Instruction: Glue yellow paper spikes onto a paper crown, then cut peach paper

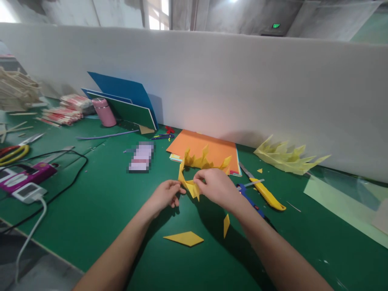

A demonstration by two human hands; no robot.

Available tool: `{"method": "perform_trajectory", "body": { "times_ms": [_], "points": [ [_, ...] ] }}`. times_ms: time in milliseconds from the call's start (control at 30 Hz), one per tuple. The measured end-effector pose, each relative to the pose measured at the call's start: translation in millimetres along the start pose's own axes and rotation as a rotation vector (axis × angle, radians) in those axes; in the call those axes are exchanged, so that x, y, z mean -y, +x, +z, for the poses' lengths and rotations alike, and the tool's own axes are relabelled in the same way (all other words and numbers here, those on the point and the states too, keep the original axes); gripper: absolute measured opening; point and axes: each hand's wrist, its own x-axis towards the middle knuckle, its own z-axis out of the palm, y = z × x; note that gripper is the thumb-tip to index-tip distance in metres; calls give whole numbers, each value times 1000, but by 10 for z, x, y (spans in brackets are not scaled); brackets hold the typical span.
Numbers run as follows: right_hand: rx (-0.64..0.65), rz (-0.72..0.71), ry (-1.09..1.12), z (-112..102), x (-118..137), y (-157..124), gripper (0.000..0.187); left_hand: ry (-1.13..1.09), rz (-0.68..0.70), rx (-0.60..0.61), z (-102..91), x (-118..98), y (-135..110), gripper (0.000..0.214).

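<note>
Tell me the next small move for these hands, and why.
Probably press the near side of the golden paper band with the right hand: it pinches there, the left hand is close beside, and two golden pieces lie loose.

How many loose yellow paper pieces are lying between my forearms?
2: the larger piece nearer the left forearm, the smaller piece nearer the right forearm. Others may be hidden.

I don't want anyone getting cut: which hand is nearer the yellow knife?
Right. The right hand, at the yellow paper ring, is left of the yellow knife; the left hand is farther left, by the ring's left side.
</note>
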Motion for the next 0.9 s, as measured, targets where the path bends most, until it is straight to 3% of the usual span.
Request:
{"method": "perform_trajectory", "body": {
  "times_ms": [167, 333, 433, 533, 667, 767, 900],
  "points": [
    [17, 17, 179, -123, -62, 24, 21, -152, -62, 135, 22, -31, -37, 3],
    [13, 42, 366, -177, -107, -5, 16, -502, -75, 82, 65, -17, -18, 16],
    [-97, 51, 605, -171, -87, -13, 16, -539, -70, 69, 86, -6, 0, 20],
    [-324, 16, 741, -144, -51, 23, 18, -562, -65, 58, 103, 0, 1, 17],
    [-543, -1, 488, -83, -34, 111, 16, -564, -70, 45, 128, 16, -13, 16],
    [-547, 66, 306, -18, -31, 153, 15, -555, -62, 52, 147, 36, -17, 13],
    [-499, 96, 263, 69, -24, 168, 16, -552, -23, 62, 165, 58, -7, 9]
  ]
}}
